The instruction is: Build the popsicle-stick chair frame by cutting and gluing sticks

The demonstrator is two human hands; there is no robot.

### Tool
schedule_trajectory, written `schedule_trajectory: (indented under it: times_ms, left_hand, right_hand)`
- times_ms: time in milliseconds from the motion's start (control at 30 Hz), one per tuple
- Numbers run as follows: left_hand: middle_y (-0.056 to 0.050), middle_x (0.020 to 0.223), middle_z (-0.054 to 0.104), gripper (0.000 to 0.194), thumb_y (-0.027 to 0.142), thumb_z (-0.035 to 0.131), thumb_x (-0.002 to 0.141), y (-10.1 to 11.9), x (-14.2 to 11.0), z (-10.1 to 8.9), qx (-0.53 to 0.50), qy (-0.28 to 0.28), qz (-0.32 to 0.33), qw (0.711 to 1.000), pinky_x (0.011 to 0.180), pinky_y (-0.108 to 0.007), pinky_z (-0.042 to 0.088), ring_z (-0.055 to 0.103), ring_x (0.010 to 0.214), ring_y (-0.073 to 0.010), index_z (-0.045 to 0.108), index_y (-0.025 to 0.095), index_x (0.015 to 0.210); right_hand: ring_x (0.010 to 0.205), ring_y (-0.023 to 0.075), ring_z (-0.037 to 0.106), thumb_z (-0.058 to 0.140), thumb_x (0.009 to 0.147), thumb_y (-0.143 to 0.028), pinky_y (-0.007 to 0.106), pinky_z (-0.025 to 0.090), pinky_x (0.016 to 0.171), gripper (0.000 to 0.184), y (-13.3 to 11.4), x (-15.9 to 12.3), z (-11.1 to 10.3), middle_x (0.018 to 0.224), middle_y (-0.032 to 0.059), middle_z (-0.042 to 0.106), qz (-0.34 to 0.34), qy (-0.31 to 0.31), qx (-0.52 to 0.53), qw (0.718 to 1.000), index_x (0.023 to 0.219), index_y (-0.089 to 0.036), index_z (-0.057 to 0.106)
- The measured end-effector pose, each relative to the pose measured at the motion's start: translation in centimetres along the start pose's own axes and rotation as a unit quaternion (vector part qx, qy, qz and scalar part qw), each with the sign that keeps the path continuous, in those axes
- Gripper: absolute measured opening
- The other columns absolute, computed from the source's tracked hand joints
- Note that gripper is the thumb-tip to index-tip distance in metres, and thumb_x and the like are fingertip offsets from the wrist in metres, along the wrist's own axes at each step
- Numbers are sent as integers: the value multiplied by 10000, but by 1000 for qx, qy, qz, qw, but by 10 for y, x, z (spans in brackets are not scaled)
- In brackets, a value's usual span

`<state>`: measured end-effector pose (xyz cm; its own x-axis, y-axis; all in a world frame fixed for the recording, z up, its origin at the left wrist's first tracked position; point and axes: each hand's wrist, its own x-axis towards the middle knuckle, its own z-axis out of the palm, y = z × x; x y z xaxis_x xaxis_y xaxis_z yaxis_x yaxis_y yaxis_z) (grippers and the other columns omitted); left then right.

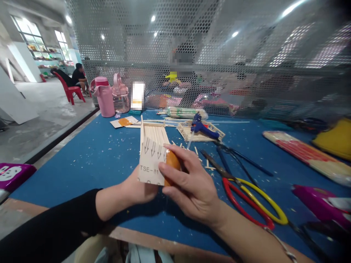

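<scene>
My right hand [197,188] grips a bent piece of sandpaper [150,162], its pale printed back with arrows facing me and its orange side curling under my fingers. Behind the paper, my left hand [134,188] holds a small panel of wooden sticks [154,132] with raised edges. The sandpaper covers my left fingers and the panel's near end. Beyond lies a second stick frame [186,136] with a blue glue gun [204,129] resting on it. To the right are scissors [255,197] with red and yellow handles.
Loose sticks and scraps litter the blue tabletop [90,157]. A pink thermos [104,98], a clear bottle [120,100] and another sandpaper piece [124,121] are at back left. A bagged stick bundle [307,157] lies right. A perforated metal screen [131,47] stands behind.
</scene>
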<state>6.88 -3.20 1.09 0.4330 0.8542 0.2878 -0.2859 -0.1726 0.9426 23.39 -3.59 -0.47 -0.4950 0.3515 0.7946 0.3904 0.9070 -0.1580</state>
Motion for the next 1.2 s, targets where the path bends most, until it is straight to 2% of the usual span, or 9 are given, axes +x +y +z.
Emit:
schedule_trajectory:
  times_ms: [200,333,433,600,700,800,867,967,1200]
  left_hand:
    - [73,524,234,283,355,463,846,0,1,-3,-78,3,-80,994,421,-189,196,184,457,-76,407,190,623]
    - [76,515,243,229,268,521,774,-1,0,-2,-120,-37,-97,987,433,-181,193,192,454,-58,382,183,615]
    - [86,504,212,253,267,480,797,-1,2,0,-160,-70,-144,974,411,-172,146,135,441,-53,346,186,598]
    - [106,483,184,176,237,495,739,0,4,1,-207,-53,-159,964,387,-153,122,86,429,-51,357,194,638]
    - [101,492,160,204,225,449,777,2,6,-1,-212,-75,-185,957,369,-149,93,65,430,-56,338,192,609]
    - [96,508,132,241,225,395,829,4,7,-3,-215,-72,-190,955,366,-150,85,56,438,-65,326,193,600]
    - [96,510,134,243,228,386,844,3,7,-3,-205,-72,-187,958,373,-154,93,59,440,-65,333,193,610]
    - [97,508,154,246,233,403,853,0,6,-1,-173,-77,-183,965,385,-162,105,78,437,-60,341,190,619]
    - [98,499,184,283,308,453,856,-2,3,2,-123,-91,-205,967,392,-186,108,112,426,-52,353,190,620]
  right_hand:
    - [1182,243,483,540,882,-245,447,437,965,531,9,1,-5,1302,95,455,65,48,3,997,1386,-365,422]
    - [1103,251,508,576,853,-300,436,471,901,554,9,4,-5,1225,89,461,48,44,-11,998,1384,-363,429]
    - [1069,241,505,561,862,-277,449,463,896,520,6,5,-5,1162,80,442,89,63,-26,994,1362,-372,453]
    - [1036,247,491,531,872,-362,438,454,866,456,7,4,-4,1130,82,454,64,41,-30,997,1326,-335,512]
    - [948,210,502,517,883,-361,397,451,838,391,16,7,-3,1029,61,484,145,94,-7,985,1271,-324,555]
    - [702,149,472,585,810,-505,325,469,661,517,20,10,-3,908,18,478,267,159,145,939,1285,-325,490]
    - [610,118,423,687,707,-530,278,442,557,636,15,12,-2,837,-13,466,312,148,255,903,1264,-322,464]
    - [636,112,465,732,697,-372,258,455,582,564,1,15,-2,785,-30,494,346,98,305,882,1197,-293,483]
    - [742,145,574,587,803,-225,321,517,701,296,-10,17,-7,823,-3,567,312,67,258,912,1080,-268,493]
